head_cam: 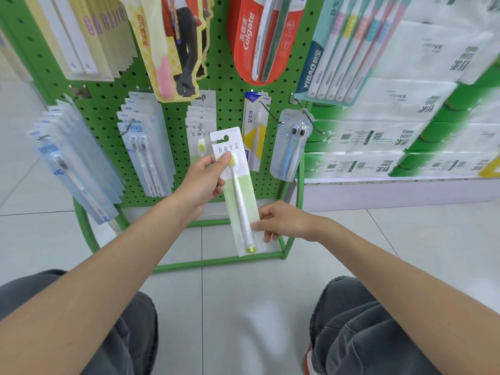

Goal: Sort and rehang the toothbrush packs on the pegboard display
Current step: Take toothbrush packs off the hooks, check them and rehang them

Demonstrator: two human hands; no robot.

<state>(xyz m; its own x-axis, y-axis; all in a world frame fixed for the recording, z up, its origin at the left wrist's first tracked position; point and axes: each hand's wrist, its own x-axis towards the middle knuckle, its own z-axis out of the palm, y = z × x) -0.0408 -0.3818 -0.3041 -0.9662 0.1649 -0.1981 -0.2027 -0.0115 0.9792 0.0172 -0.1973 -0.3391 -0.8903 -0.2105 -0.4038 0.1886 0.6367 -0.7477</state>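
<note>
- We see a pale tiled floor (230, 307) under everything; our knees in grey trousers (365, 326) frame the bottom of the view.
- To the right stands a wall of wrapped tissue packs (405, 104) in white and green; it is blurred.
- Ahead is the green pegboard (232, 109) on its green frame, close in front of us.
- Its upper row holds cream packs (89, 36) at the left, a red Colgate pack (251, 44) in the middle and a five-brush pack (349, 50) at the right.
- Its lower row, left to right: blue packs (73, 163) fanned out on a hook; twin-brush packs (146, 152); white-and-green packs (201, 117); a yellow pack (254, 131); a clear pack (290, 147) with a blue brush and cartoon eyes.
- The held pack (240, 207), white and green with a white brush, matches the white-and-green packs; it is in the air before the lower row, just right of their hook and on no hook itself; it leans slightly, hang hole uppermost.
- Our left hand (203, 180) pinches its upper part; the thumb lies on the front by the bristles and the fingers curl behind.
- Our right hand (284, 220) pinches its lower right edge between thumb and curled fingers.
</note>
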